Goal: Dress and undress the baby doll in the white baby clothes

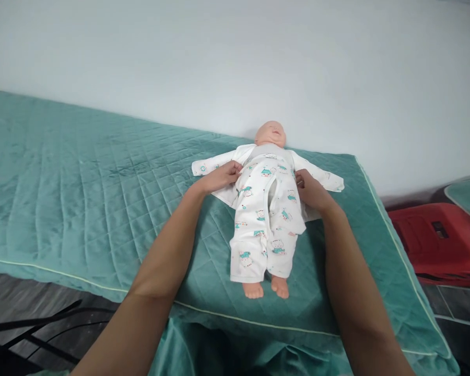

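**First onlooker:** A baby doll (267, 209) lies face up on a quilted green mattress (82, 193), head toward the white wall (235, 57), bare feet toward the near edge. A person leans over it with both arms out.

**Second onlooker:** The left hand (220, 177) is at the doll's side, fingers curled and pinching the edge of the printed white jacket (235, 169) that lies spread open under the torso. The right hand (312, 192) is at the other side, closed on the cloth by the waist of the printed trousers (264, 230).

**First onlooker:** How firmly the right one pinches I cannot tell; its fingertips are tucked behind the fabric.

**Second onlooker:** The risk, as I judge it, is uneven pulling. If one hand tugs harder than the other, the light doll may slide or roll sideways on that smooth quilt and the jacket may bunch beneath its back.

**First onlooker:** The sleeves look empty and flat, stretched out to either side. A front panel drawn across now could trap an arm inside the body of the garment.

**Second onlooker:** The head rests just beside the wall, so a push upward may knock it there. A red plastic object (438, 237) sits on the floor well apart, at the right.
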Demonstrator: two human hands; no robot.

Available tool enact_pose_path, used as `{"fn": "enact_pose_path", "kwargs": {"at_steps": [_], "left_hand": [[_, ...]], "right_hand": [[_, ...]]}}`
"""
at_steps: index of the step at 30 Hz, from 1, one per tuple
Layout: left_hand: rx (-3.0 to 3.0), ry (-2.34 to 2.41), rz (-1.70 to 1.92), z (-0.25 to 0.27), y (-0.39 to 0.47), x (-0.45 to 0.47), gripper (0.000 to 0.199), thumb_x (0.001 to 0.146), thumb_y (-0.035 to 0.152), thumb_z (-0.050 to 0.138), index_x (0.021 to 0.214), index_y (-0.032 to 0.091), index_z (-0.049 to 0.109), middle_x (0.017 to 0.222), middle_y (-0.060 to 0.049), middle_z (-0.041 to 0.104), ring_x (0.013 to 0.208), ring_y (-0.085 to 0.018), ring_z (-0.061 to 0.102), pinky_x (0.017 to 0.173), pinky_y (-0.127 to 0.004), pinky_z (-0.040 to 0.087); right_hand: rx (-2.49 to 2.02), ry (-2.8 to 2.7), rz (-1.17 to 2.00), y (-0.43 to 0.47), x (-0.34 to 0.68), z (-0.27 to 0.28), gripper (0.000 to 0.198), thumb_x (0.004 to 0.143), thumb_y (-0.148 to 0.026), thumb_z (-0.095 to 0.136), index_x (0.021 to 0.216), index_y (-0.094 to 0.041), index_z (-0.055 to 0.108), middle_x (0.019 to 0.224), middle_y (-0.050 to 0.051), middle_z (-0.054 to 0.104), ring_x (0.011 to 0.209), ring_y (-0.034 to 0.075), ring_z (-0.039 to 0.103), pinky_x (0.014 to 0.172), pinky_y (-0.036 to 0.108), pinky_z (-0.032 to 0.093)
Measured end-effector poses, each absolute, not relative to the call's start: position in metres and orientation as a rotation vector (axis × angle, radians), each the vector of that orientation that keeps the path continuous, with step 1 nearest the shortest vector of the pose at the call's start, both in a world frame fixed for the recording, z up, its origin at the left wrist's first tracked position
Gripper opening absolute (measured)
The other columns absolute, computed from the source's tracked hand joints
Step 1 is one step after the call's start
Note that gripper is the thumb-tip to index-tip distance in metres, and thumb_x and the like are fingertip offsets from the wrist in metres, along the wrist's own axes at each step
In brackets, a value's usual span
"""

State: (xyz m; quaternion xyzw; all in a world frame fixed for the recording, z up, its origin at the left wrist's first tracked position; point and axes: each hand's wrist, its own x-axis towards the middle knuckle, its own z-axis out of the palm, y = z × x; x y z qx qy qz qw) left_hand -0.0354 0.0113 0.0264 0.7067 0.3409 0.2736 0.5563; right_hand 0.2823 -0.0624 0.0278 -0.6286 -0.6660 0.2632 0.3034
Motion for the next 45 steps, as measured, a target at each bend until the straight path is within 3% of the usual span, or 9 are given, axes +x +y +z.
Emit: {"fn": "enact_pose_path", "kwargs": {"at_steps": [4, 9, 13, 17, 21, 26, 31, 38, 45], "left_hand": [[1.666, 0.91, 0.708, 0.025, 0.013, -0.03, 0.019, 0.075, 0.02, 0.062, 0.092, 0.019, 0.054, 0.079, 0.002, 0.057, 0.071, -0.013, 0.051, 0.067, -0.026, 0.039], [1.576, 1.192, 0.904, 0.018, 0.015, -0.012, 0.01, 0.079, 0.016, 0.059, 0.085, 0.021, 0.052, 0.07, 0.002, 0.059, 0.063, -0.014, 0.053, 0.063, -0.027, 0.039], [1.672, 1.37, 0.972, 0.017, 0.014, -0.004, 0.005, 0.08, 0.016, 0.059, 0.082, 0.02, 0.057, 0.077, -0.001, 0.065, 0.072, -0.017, 0.057, 0.07, -0.028, 0.041], [1.809, 1.293, 0.774, 0.024, 0.013, -0.009, 0.012, 0.077, 0.013, 0.058, 0.086, 0.02, 0.06, 0.082, -0.002, 0.069, 0.076, -0.018, 0.059, 0.07, -0.028, 0.041], [1.76, 1.125, 0.649, 0.033, 0.013, -0.016, 0.029, 0.065, 0.007, 0.063, 0.091, 0.019, 0.057, 0.084, -0.002, 0.069, 0.077, -0.018, 0.06, 0.066, -0.027, 0.042], [1.653, 1.07, 0.677, 0.037, 0.009, -0.016, 0.023, 0.063, 0.007, 0.065, 0.083, 0.018, 0.062, 0.083, -0.003, 0.071, 0.082, -0.02, 0.062, 0.071, -0.028, 0.046], [1.287, 0.887, 0.768, 0.029, 0.002, -0.012, 0.025, 0.067, 0.012, 0.07, 0.092, 0.017, 0.068, 0.08, -0.005, 0.073, 0.089, -0.024, 0.069, 0.083, -0.036, 0.055], [0.906, 0.799, 0.748, 0.022, 0.002, -0.01, 0.021, 0.079, 0.028, 0.062, 0.091, 0.014, 0.072, 0.076, -0.009, 0.075, 0.088, -0.03, 0.075, 0.082, -0.045, 0.061], [0.925, 0.727, 0.75, 0.018, 0.003, -0.01, 0.034, 0.068, 0.005, 0.065, 0.101, 0.011, 0.072, 0.083, -0.011, 0.078, 0.094, -0.028, 0.075, 0.086, -0.04, 0.062]], "right_hand": [[-1.791, -1.594, 0.558, -0.058, 0.278, 0.021, 0.021, 0.069, -0.023, 0.063, 0.088, -0.024, 0.054, 0.079, 0.001, 0.063, 0.073, 0.019, 0.054, 0.065, 0.031, 0.042], [-1.85, -1.623, 0.437, -0.049, 0.274, 0.021, 0.004, 0.073, -0.022, 0.058, 0.072, -0.024, 0.054, 0.07, 0.003, 0.064, 0.068, 0.019, 0.049, 0.064, 0.032, 0.038], [-1.828, -1.698, 0.436, -0.049, 0.273, 0.024, 0.016, 0.075, -0.022, 0.055, 0.06, -0.022, 0.049, 0.06, 0.001, 0.059, 0.065, 0.018, 0.044, 0.063, 0.032, 0.035], [-1.664, -1.572, 0.737, -0.053, 0.273, 0.028, 0.004, 0.071, -0.023, 0.061, 0.071, -0.021, 0.064, 0.073, 0.001, 0.07, 0.073, 0.02, 0.055, 0.069, 0.032, 0.042], [-1.536, -1.37, 1.069, -0.057, 0.268, 0.031, 0.018, 0.066, -0.023, 0.069, 0.084, -0.021, 0.07, 0.086, 0.002, 0.076, 0.077, 0.022, 0.064, 0.072, 0.035, 0.05], [-1.405, -1.267, 1.114, -0.058, 0.255, 0.03, 0.016, 0.067, -0.025, 0.076, 0.082, -0.022, 0.071, 0.086, 0.003, 0.078, 0.083, 0.025, 0.069, 0.074, 0.038, 0.056], [-1.223, -1.067, 1.225, -0.058, 0.25, 0.026, 0.019, 0.069, -0.031, 0.076, 0.085, -0.023, 0.071, 0.083, 0.002, 0.077, 0.083, 0.025, 0.072, 0.078, 0.043, 0.06], [-1.156, -1.012, 1.314, -0.055, 0.246, 0.023, 0.029, 0.064, -0.031, 0.078, 0.091, -0.025, 0.069, 0.093, 0.002, 0.078, 0.09, 0.026, 0.072, 0.081, 0.046, 0.061], [-1.187, -1.171, 1.332, -0.059, 0.246, 0.027, 0.036, 0.063, -0.031, 0.084, 0.095, -0.027, 0.071, 0.094, 0.001, 0.078, 0.096, 0.028, 0.071, 0.079, 0.045, 0.061]]}}
